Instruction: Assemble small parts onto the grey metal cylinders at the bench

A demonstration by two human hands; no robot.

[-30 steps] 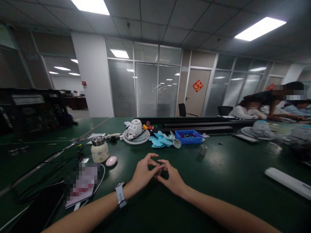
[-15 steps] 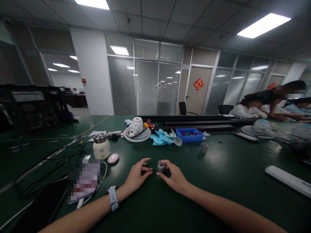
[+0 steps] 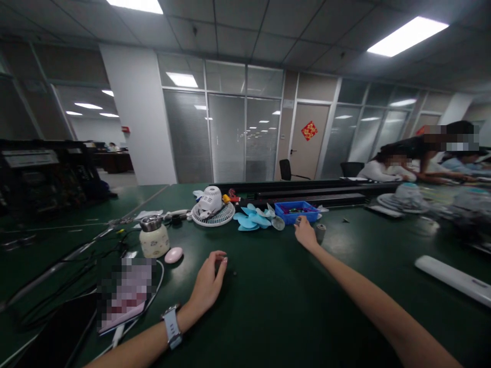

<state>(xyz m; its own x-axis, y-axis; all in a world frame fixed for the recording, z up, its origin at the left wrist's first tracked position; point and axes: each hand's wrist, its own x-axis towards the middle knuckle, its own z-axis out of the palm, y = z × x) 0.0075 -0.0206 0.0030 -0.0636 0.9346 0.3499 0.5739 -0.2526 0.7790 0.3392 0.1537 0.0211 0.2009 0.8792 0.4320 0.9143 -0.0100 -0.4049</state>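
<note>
My left hand [image 3: 208, 282], with a watch on its wrist, rests on the green table [image 3: 276, 306]. Its fingers are curled together over a small dark thing that I cannot make out. A tiny dark speck [image 3: 235, 273] lies just right of it. My right hand [image 3: 306, 234] is stretched far forward, pinching a small grey cylindrical part [image 3: 298, 221] at the front edge of the blue bin [image 3: 297, 210]. A grey roll [image 3: 320, 231] stands right beside that hand.
Light blue fan blades [image 3: 251, 220], a white fan motor on its grille [image 3: 212, 207], a cream jar [image 3: 153, 239], a pink oval [image 3: 174, 254] and a phone with cables [image 3: 123, 296] lie left. A white bar [image 3: 452, 278] lies right. People work at the far right [image 3: 422, 158].
My right hand left the spot in front of me and reached forward to the blue bin with the grey part. My left hand stayed on the table and curled shut.
</note>
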